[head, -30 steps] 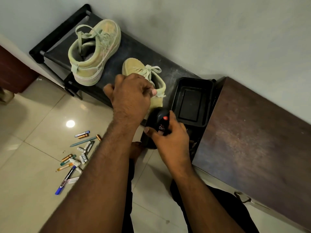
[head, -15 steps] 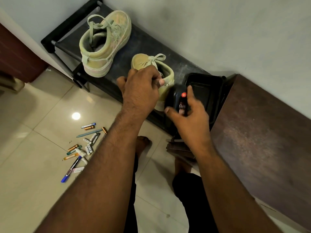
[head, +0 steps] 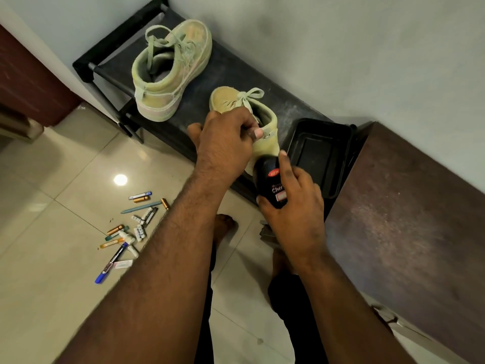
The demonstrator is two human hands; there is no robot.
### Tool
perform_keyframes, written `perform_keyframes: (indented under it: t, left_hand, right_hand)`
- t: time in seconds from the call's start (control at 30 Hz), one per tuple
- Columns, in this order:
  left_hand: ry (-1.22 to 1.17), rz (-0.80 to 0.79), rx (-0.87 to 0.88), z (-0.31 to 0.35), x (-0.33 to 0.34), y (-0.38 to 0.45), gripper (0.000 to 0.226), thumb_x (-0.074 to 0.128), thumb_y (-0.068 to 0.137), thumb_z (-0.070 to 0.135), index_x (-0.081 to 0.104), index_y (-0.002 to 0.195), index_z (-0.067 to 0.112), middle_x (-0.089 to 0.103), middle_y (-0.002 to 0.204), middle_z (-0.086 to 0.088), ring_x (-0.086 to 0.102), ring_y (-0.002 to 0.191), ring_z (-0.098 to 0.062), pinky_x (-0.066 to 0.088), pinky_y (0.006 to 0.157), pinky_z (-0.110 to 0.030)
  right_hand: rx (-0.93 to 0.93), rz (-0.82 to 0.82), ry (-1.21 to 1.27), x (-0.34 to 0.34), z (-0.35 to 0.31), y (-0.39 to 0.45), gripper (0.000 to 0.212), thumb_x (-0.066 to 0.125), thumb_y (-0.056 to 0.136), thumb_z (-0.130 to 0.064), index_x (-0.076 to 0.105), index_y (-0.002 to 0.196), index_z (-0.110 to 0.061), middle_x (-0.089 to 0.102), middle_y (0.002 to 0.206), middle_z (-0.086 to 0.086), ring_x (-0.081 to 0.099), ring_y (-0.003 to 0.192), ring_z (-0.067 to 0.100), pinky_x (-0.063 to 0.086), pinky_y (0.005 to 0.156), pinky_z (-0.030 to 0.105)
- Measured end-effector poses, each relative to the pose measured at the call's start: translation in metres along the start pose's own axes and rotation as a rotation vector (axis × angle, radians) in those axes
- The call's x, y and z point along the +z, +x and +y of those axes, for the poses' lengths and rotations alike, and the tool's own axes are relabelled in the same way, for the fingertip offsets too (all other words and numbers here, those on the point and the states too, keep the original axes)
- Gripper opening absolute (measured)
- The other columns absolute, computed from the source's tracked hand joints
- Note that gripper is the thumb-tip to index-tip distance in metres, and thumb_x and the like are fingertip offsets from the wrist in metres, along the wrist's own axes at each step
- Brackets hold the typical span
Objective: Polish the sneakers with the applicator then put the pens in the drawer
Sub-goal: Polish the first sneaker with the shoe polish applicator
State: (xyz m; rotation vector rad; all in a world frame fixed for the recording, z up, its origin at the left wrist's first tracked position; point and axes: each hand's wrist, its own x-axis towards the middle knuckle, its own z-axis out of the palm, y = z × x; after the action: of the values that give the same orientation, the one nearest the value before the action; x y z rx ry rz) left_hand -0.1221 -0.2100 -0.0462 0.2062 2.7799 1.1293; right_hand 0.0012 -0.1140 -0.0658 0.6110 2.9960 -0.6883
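Two pale green sneakers stand on a low black rack (head: 231, 74). The far sneaker (head: 170, 72) sits untouched at the left. My left hand (head: 225, 143) grips the collar of the near sneaker (head: 244, 106), fingers curled over its side. My right hand (head: 291, 203) holds the black polish applicator bottle (head: 273, 185), whose top end presses against the near sneaker's heel. Several pens and markers (head: 131, 227) lie scattered on the tiled floor at the left.
A black plastic tray (head: 320, 153) sits on the rack to the right of the near sneaker. A dark brown cabinet top (head: 409, 222) fills the right side, with a metal handle (head: 388, 317) at its front edge. My bare feet stand below my hands.
My right hand has brought the applicator bottle up from in front of the rack to the near sneaker's heel. My left hand has kept its grip on that sneaker.
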Motion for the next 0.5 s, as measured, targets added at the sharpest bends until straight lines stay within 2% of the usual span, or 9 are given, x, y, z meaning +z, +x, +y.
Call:
perform_keyframes:
  t: [0.07,0.1,0.23,0.3,0.4,0.5]
  left_hand:
    - [-0.021,0.022,-0.001,0.000,-0.001,0.002,0.004,0.064,0.090,0.037,0.062,0.089,0.034,0.046,0.074,0.019,0.040,0.092,-0.009,0.023,0.085,-0.031]
    - [-0.042,0.041,-0.004,0.000,-0.002,0.004,0.006,0.064,0.089,0.038,0.059,0.086,0.035,0.050,0.077,0.018,0.046,0.094,-0.010,0.021,0.082,-0.031]
    - [-0.090,0.094,-0.009,0.000,-0.006,0.007,0.008,0.062,0.091,0.039,0.056,0.087,0.036,0.053,0.084,0.018,0.050,0.097,-0.010,0.016,0.080,-0.029]
    - [-0.078,0.106,-0.002,0.001,-0.006,0.005,0.006,0.060,0.092,0.038,0.059,0.090,0.033,0.054,0.086,0.018,0.050,0.097,-0.010,0.017,0.081,-0.030]
    - [-0.137,0.099,-0.034,-0.001,-0.005,0.004,0.006,0.061,0.092,0.037,0.059,0.088,0.032,0.058,0.088,0.018,0.053,0.098,-0.011,0.017,0.081,-0.030]
    - [-0.150,0.089,-0.042,0.001,-0.006,0.004,0.009,0.061,0.092,0.036,0.055,0.085,0.034,0.059,0.089,0.018,0.054,0.099,-0.011,0.016,0.081,-0.028]
  right_hand:
    - [0.010,-0.054,-0.091,-0.004,0.006,-0.005,0.087,0.070,0.081,-0.039,0.020,0.152,-0.033,0.044,0.137,0.001,0.043,0.117,0.023,0.036,0.100,0.039]
    - [0.015,-0.024,-0.098,-0.008,0.007,-0.005,0.086,0.071,0.080,-0.038,0.023,0.151,-0.033,0.046,0.135,0.002,0.044,0.115,0.024,0.038,0.098,0.039]
    - [-0.048,0.296,-0.009,-0.018,0.004,0.007,0.084,0.077,0.073,-0.033,0.037,0.147,-0.023,0.053,0.124,0.010,0.049,0.103,0.030,0.040,0.086,0.041]
    - [-0.101,0.339,-0.047,-0.014,-0.001,0.017,0.084,0.074,0.073,-0.035,0.037,0.146,-0.023,0.053,0.125,0.010,0.051,0.102,0.032,0.042,0.084,0.045]
    - [-0.067,0.272,-0.064,-0.008,-0.006,0.020,0.087,0.074,0.073,-0.040,0.032,0.148,-0.026,0.053,0.124,0.008,0.053,0.103,0.030,0.043,0.083,0.047]
    - [-0.038,0.106,-0.165,-0.010,0.000,0.007,0.088,0.071,0.076,-0.047,0.025,0.150,-0.034,0.050,0.125,0.004,0.050,0.106,0.026,0.042,0.087,0.045]
